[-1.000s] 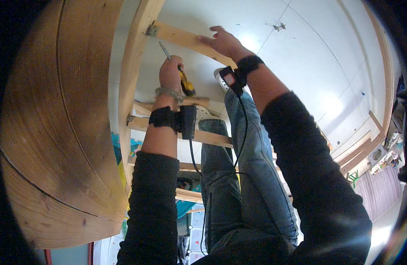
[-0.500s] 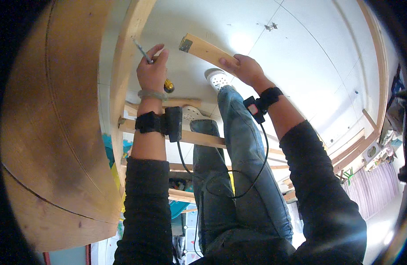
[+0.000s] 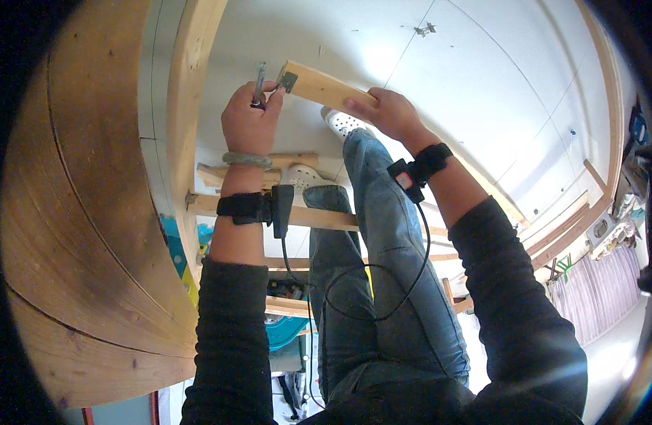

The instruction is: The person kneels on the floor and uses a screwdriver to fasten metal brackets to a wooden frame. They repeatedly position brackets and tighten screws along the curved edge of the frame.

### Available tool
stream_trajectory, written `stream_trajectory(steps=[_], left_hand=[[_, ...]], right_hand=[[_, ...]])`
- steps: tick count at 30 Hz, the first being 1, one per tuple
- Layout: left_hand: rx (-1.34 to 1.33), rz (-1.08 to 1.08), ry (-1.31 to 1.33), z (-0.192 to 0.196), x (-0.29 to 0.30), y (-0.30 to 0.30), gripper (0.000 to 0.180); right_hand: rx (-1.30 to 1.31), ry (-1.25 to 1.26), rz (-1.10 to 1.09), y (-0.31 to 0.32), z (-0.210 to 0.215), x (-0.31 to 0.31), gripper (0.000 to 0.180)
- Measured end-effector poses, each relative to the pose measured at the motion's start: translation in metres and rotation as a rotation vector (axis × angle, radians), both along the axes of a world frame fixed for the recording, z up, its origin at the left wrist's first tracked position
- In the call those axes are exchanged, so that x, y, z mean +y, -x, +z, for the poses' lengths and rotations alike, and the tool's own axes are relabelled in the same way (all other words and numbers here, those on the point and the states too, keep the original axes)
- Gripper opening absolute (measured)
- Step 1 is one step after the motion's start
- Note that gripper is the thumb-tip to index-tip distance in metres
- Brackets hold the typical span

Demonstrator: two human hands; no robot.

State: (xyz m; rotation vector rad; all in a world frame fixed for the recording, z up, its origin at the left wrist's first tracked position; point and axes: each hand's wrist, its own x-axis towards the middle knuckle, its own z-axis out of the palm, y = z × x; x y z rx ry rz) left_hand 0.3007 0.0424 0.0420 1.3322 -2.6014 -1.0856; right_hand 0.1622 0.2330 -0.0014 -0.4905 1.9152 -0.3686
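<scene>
My right hand [image 3: 393,113] is closed round a pale wooden slat [image 3: 319,86], thumb along its top face. The slat slants up to the left, and a small grey metal bracket [image 3: 288,81] sits at its left end. My left hand [image 3: 251,120] is closed on a screwdriver [image 3: 260,79]. Its metal shaft points away from me, while the handle is hidden by the hand. The left fingertips are at the bracket and appear to touch it.
Left of me rises a large curved wooden panel [image 3: 92,205] with an upright post [image 3: 188,92]. A wooden rail [image 3: 319,218] crosses at my legs. Loose wood pieces [image 3: 294,161] lie by my shoe [image 3: 304,176]. Small metal hardware [image 3: 426,30] lies on the floor.
My left hand has moved right to the bracket end of the slat, and the screwdriver shaft has swung more upright. The slat has shifted slightly left in my right hand.
</scene>
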Motion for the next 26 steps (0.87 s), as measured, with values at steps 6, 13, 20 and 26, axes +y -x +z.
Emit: stream_trajectory(steps=[6, 13, 20, 26], left_hand=[[0.126, -0.216, 0.226, -0.009, 0.003, -0.013, 0.01], [0.164, -0.007, 0.21, -0.007, 0.028, -0.03, 0.01], [-0.038, 0.259, 0.172, -0.014, 0.034, -0.083, 0.013], [-0.061, 0.274, -0.135, -0.026, 0.043, -0.131, 0.013]], right_hand=[[0.039, -0.022, -0.041, -0.006, 0.006, 0.0, 0.069], [0.033, -0.056, -0.054, -0.015, 0.02, 0.0, 0.07], [0.209, 0.013, -0.113, 0.008, 0.018, 0.008, 0.061], [0.269, -0.148, 0.079, 0.067, -0.063, -0.003, 0.066]])
